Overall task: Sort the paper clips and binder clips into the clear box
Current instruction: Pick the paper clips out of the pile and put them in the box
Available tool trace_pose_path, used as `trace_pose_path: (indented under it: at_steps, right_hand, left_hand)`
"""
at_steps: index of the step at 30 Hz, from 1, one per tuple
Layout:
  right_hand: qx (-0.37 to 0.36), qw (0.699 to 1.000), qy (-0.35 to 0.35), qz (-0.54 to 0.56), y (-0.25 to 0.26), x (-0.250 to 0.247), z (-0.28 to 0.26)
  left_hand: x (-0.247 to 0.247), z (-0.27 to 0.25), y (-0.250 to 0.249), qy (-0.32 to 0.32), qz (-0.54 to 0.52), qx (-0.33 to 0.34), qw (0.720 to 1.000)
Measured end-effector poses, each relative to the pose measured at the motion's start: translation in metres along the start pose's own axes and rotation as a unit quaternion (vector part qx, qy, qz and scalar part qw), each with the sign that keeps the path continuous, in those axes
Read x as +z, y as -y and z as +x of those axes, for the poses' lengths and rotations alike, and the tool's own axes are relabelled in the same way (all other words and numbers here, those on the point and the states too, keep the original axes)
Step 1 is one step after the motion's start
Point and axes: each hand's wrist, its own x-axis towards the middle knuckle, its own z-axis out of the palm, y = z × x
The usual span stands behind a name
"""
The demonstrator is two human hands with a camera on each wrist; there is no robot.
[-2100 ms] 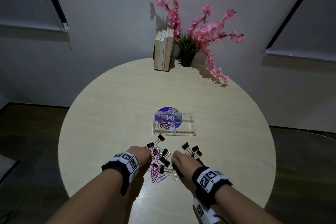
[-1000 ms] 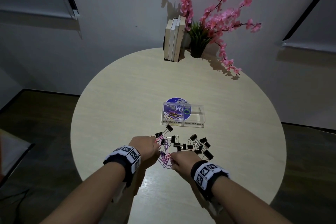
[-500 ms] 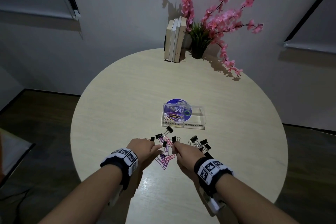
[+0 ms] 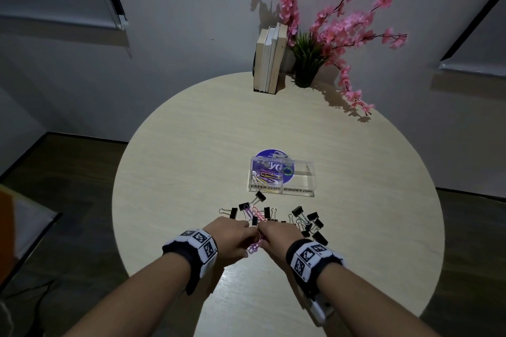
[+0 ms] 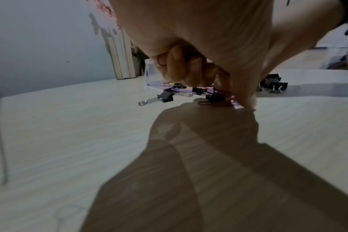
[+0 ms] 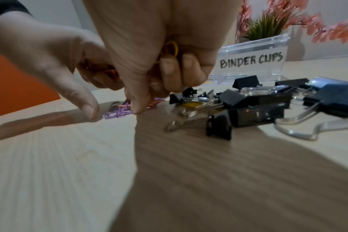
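The clear box (image 4: 282, 175) stands mid-table, its left half labelled PAPER CLIPS and holding a few coloured clips, its right half (image 6: 251, 60) labelled BINDER CLIPS. Black binder clips (image 4: 306, 221) lie scattered just in front of it. Pink and purple paper clips (image 4: 254, 246) lie between my hands. My left hand (image 4: 241, 229) has its fingers curled round a dark paper clip (image 5: 161, 60), thumb down at the loose clips (image 5: 216, 102). My right hand (image 4: 267, 230) curls round a yellow paper clip (image 6: 171, 48), thumb touching the table beside purple clips (image 6: 119, 113).
The round wooden table (image 4: 191, 167) has bare room left, right and behind the box. A purple disc (image 4: 269, 154) lies under the box. Upright books (image 4: 269, 59) and a pink-flowered plant (image 4: 315, 63) stand at the far edge by the wall.
Both hands have closed in on each other and now meet over the pink and purple paper clips. The box and the binder clips have not moved.
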Motion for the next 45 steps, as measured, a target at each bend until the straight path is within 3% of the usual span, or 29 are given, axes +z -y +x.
trace_pose_path:
  at_steps: [8,15,19,22,25,30,33,38,42,45]
  right_hand:
    - [0.006,0.999,0.032,-0.009,-0.017,-0.007,0.004]
    - [0.01,0.998,0.053,-0.021,-0.017,-0.01,0.006]
    - [0.008,0.999,0.037,-0.025,-0.023,-0.015,0.001]
    - [0.024,0.999,0.027,-0.02,-0.027,-0.021,0.0]
    - [0.034,0.999,0.021,0.008,-0.031,-0.027,-0.002]
    - [0.077,0.991,0.017,0.108,-0.035,-0.032,-0.007]
    - [0.1,0.978,-0.001,0.181,-0.038,-0.032,-0.01]
    - [0.111,0.968,-0.051,0.22,-0.038,-0.028,-0.012]
    - [0.137,0.951,-0.129,0.244,-0.037,-0.03,-0.01]
    - [0.134,0.951,-0.147,0.235,-0.038,-0.033,-0.01]
  left_hand:
    - [-0.005,0.009,-0.001,-0.019,-0.014,-0.037,0.999]
    - [-0.006,0.014,0.001,-0.032,0.022,-0.021,0.999]
    - [-0.005,0.01,0.005,-0.057,-0.022,-0.045,0.997]
    - [-0.004,0.006,0.011,-0.038,-0.047,-0.062,0.996]
    - [0.001,0.004,0.015,-0.01,-0.027,-0.079,0.996]
    - [0.006,0.007,0.013,-0.03,-0.074,-0.129,0.988]
    - [0.005,0.007,0.012,-0.034,-0.098,-0.132,0.986]
    - [-0.009,0.009,0.021,-0.097,-0.091,-0.146,0.98]
    - [-0.021,0.025,0.02,-0.077,-0.034,-0.134,0.987]
    - [-0.023,0.034,0.014,-0.067,-0.016,-0.137,0.988]
